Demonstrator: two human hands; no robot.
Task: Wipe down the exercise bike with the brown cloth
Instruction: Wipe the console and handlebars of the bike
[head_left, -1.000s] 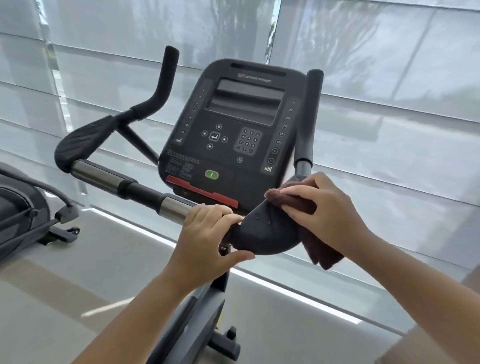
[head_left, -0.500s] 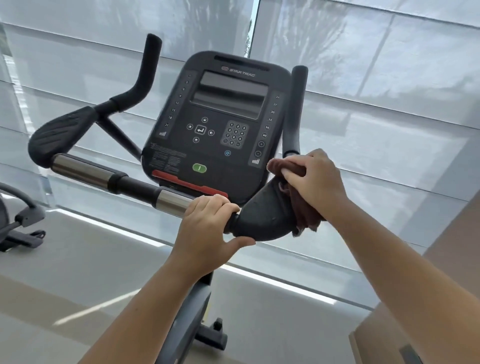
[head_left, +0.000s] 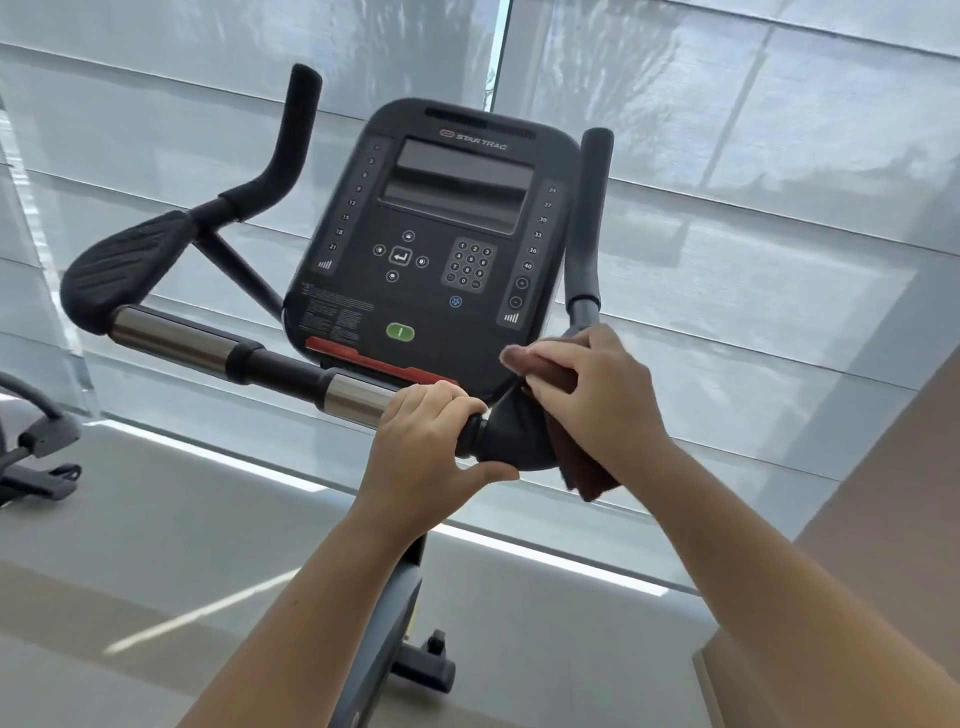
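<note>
The exercise bike's black console (head_left: 436, 244) faces me, with the handlebar (head_left: 280, 366) running across below it. My left hand (head_left: 426, 447) grips the bar just left of the right elbow pad (head_left: 511, 439). My right hand (head_left: 592, 395) holds the brown cloth (head_left: 584, 467) and presses it on the top right of that pad. The cloth's loose end hangs below the pad. One corner of the cloth pokes out past my fingertips toward the console.
The left elbow pad (head_left: 130, 260) and two upright grips (head_left: 291, 135) (head_left: 589, 218) stick out around the console. Another machine (head_left: 36, 452) stands at the left edge. Shaded windows (head_left: 753, 218) fill the background. A wooden ledge (head_left: 883, 519) is at the right.
My right hand has slid the cloth up and along the right pad toward the console. The left hand has kept its grip on the bar. My view has shifted.
</note>
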